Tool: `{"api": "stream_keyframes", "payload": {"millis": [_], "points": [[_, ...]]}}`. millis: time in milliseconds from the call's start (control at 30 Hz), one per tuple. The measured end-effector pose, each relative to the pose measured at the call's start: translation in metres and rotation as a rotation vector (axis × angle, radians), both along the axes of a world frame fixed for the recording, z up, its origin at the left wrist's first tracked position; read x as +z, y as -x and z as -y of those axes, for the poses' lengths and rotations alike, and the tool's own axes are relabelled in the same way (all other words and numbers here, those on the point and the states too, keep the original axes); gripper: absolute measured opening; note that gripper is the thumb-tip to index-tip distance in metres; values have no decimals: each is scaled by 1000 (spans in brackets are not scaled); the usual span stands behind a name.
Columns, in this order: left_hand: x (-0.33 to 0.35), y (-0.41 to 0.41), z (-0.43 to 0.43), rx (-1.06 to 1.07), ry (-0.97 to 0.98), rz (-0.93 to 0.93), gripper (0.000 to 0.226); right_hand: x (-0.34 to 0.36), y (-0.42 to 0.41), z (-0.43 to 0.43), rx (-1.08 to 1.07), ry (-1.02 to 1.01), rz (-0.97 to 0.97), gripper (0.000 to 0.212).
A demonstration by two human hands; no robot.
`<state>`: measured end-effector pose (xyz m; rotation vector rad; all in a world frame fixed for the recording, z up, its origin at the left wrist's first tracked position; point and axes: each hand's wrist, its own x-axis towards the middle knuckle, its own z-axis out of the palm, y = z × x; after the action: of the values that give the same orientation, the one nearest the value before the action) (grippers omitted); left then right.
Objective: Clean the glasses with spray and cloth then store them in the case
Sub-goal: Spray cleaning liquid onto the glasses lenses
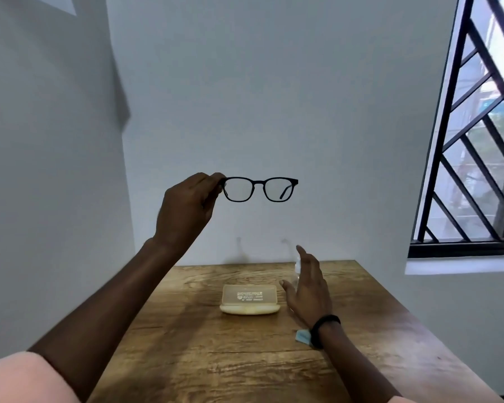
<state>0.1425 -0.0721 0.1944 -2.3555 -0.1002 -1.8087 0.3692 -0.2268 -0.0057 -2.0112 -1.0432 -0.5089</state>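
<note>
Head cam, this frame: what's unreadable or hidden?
- Spray bottle: mostly behind the right hand; clear and blurred.
- Blue cloth: mostly under the right wrist.
- Print on the open case lid: too small.
- Glasses left temple: hidden in the left hand.

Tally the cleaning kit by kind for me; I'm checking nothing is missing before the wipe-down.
Glasses, black-framed, held up by the left hand: 1
Glasses case, cream, lid open, on the table: 1
Clear spray bottle, behind the right hand: 1
Light blue cloth: 1
Total: 4
</note>
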Motion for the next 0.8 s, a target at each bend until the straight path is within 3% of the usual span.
{"api": "stream_keyframes", "payload": {"millis": [333, 467, 633, 800], "points": [[-8, 9, -7, 8, 1, -4, 19, -12, 9, -6, -117, 126, -100, 90], [-14, 12, -5, 11, 11, -2, 18, -11, 8, -1, -68, 170, -1, 94], [-28, 18, -9, 34, 29, -33, 20, 38, 31, 4, 60, -121, 167, 87], [-36, 23, -11, 49, 61, -41, 23, 109, 86, 23, 220, -440, 263, 92]]}}
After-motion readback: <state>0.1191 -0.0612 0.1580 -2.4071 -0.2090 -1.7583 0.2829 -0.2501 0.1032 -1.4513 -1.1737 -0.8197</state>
